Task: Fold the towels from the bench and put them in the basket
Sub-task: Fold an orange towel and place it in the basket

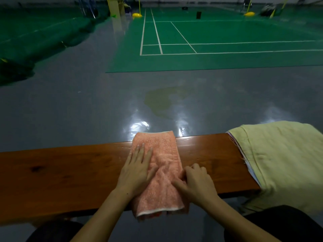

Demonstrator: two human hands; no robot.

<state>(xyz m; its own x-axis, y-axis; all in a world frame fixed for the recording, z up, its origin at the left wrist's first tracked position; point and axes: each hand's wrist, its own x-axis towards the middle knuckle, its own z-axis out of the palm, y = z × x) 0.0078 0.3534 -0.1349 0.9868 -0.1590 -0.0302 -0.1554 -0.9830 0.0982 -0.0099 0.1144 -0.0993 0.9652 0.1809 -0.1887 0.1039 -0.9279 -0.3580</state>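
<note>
Pink towel [163,165] across the counter [70,173], both ends hanging over its edges, left hand [138,170] flat on it, right hand [195,182] pinching its right edge, yellow towel [279,159] covering the counter's right end, bare wood on the left

Head view, forward-down, close over bench [70,172]

A salmon-pink terry towel [162,170], folded into a long strip, lies across the brown wooden counter [61,173]; pale yellow-green cloth [279,159] drapes its right end.
</note>
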